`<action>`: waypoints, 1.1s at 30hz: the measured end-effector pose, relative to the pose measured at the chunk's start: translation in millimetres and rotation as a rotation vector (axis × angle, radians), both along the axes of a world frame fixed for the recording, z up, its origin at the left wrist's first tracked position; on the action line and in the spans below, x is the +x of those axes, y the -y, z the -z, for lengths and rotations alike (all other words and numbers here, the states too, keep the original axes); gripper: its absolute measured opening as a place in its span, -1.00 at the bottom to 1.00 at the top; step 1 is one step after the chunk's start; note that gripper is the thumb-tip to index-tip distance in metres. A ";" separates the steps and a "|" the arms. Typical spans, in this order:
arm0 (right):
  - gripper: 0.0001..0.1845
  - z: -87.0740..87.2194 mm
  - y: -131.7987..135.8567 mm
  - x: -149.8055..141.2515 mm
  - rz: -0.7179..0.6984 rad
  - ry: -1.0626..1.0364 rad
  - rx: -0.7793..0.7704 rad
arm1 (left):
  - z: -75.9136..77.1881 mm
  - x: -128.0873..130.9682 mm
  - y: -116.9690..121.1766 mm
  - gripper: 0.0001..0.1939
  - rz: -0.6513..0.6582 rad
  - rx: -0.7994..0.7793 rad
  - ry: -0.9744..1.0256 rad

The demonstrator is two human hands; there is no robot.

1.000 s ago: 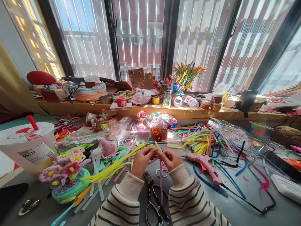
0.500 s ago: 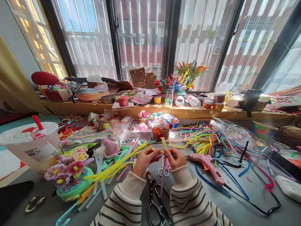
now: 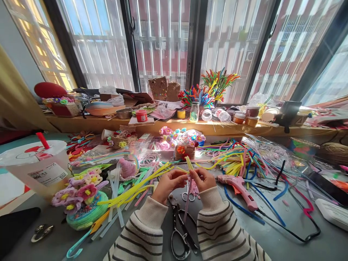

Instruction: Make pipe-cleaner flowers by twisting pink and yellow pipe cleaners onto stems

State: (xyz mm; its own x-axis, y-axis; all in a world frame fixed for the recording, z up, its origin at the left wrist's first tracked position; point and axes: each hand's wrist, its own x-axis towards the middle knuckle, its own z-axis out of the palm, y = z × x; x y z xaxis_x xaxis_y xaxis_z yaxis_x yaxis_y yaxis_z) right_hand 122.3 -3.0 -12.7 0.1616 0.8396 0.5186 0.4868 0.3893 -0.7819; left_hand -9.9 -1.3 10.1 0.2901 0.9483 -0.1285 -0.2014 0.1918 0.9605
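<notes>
Both of my hands meet above the middle of the table. My right hand (image 3: 203,179) pinches a few short yellow pipe cleaners (image 3: 188,163) that stick up from its fingertips. From the same grip a lilac pipe cleaner (image 3: 186,208) hangs down. The fingers of my left hand (image 3: 169,184) are closed at the lilac strand, beside the yellow stems; the exact contact is small and partly hidden. Under my wrists lie black-handled scissors (image 3: 179,235). Small scissors (image 3: 188,197) rest just behind them. Long yellow pipe cleaners (image 3: 130,192) spread out left of my left hand.
A pink glue gun (image 3: 239,188) with its black cord lies to the right. At the left stand a drink cup (image 3: 46,174) and a crocheted flower pot (image 3: 87,214). Behind are a heap of pipe cleaners (image 3: 239,163), a small flower box (image 3: 185,151) and a cluttered windowsill (image 3: 163,127).
My left fingers have shifted slightly at the lilac pipe cleaner. My right hand keeps its grip, and the view has moved a little.
</notes>
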 end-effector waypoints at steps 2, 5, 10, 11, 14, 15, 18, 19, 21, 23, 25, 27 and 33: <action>-0.64 1.1 -0.5 0.1 -0.007 -0.039 -0.002 | 1.9 0.7 -0.9 -0.70 0.014 -0.018 -0.019; -0.63 4.2 -1.4 -1.3 0.000 -0.104 -0.020 | 4.7 1.7 -2.6 -0.68 0.037 -0.044 -0.032; -0.61 6.4 -3.7 0.4 -0.030 -0.152 -0.101 | 3.4 0.6 -3.5 -0.69 0.013 -0.034 0.006; -0.61 6.2 -4.2 1.5 -0.048 -0.150 -0.117 | 1.8 0.1 -3.1 -0.71 -0.005 -0.020 0.028; -0.62 6.0 -5.2 3.9 -0.121 -0.121 -0.149 | -4.2 -1.3 -0.9 -0.76 -0.032 0.004 0.142; -0.62 6.2 -5.5 4.1 -0.149 -0.107 -0.157 | -5.8 -1.6 -0.1 -0.77 -0.015 -0.008 0.186; -0.61 7.1 -5.5 3.1 -0.216 -0.081 -0.173 | -7.7 -2.2 1.0 -0.74 0.047 -0.060 0.256; -0.62 7.0 -5.0 2.5 -0.229 -0.073 -0.178 | -7.2 -2.3 0.8 -0.73 0.056 -0.069 0.250; -0.63 5.4 -3.2 1.3 -0.259 -0.049 -0.186 | -4.9 -2.3 0.0 -0.72 0.046 -0.074 0.216; -0.65 2.5 -0.1 0.7 -0.303 -0.021 -0.199 | -2.6 -2.2 -0.8 -0.76 0.020 -0.063 0.176; -0.65 -0.3 2.8 1.5 -0.349 -0.005 -0.204 | -1.5 -2.3 -1.0 -0.79 -0.007 -0.052 0.134; -0.62 -1.1 4.0 4.3 -0.402 -0.007 -0.244 | -1.9 -2.6 -0.6 -0.80 -0.018 -0.056 0.092; -0.54 7.0 -4.2 17.0 -0.378 -0.077 -0.282 | -4.9 -2.9 1.4 -0.73 0.038 -0.059 0.024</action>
